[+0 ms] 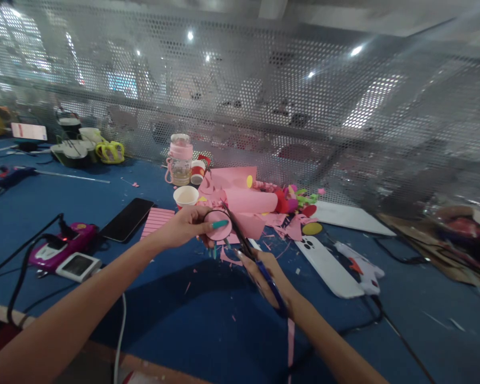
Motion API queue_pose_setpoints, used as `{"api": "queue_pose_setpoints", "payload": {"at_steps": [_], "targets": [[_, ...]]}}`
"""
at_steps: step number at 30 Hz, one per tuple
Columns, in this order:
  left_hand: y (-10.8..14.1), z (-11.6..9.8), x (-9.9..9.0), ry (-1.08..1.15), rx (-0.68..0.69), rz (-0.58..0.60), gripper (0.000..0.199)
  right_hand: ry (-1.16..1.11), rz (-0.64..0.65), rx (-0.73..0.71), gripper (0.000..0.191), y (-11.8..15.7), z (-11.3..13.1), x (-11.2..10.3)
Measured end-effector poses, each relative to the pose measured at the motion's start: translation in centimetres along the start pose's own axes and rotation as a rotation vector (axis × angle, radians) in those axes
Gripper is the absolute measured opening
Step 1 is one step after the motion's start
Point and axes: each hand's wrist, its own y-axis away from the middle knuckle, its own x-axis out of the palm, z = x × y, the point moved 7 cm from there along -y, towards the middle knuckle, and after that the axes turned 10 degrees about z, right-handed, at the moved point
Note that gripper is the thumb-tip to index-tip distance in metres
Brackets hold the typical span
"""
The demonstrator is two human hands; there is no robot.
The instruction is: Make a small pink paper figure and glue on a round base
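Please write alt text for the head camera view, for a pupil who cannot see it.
A person's left hand holds a round pink piece while the right hand holds scissors close beside it. Beyond the hands, on a blue table, are pink paper, a cup and a pink-topped bottle.

Pink disc, blue-handled scissors, striped pink paper, dark blue tabletop

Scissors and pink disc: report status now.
Left hand gripping pink disc. Right hand holding blue-handled scissors, blades beside disc. Pink scraps scattered around.
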Motion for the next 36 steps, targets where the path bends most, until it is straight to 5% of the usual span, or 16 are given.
{"api": "queue_pose_setpoints", "payload": {"at_steps": [9, 19, 36], "targets": [[0.1, 0.0, -0.3, -0.010, -0.019, -0.047, 0.031, -0.012, -0.008, 0.010, 0.043, -0.2, -0.4, -0.2], [0.0, 1.4, -0.3, 0.447, 0.019, -0.362, 0.036, -0.233, -0.110, -0.015, 0.046, -0.4, -1.5, 0.5], [0.2, 0.0, 0.4, 0.136, 0.060, -0.346, 0.036, -0.280, -0.054, 0.006, 0.049, -0.2, -0.9, 0.8]]}}
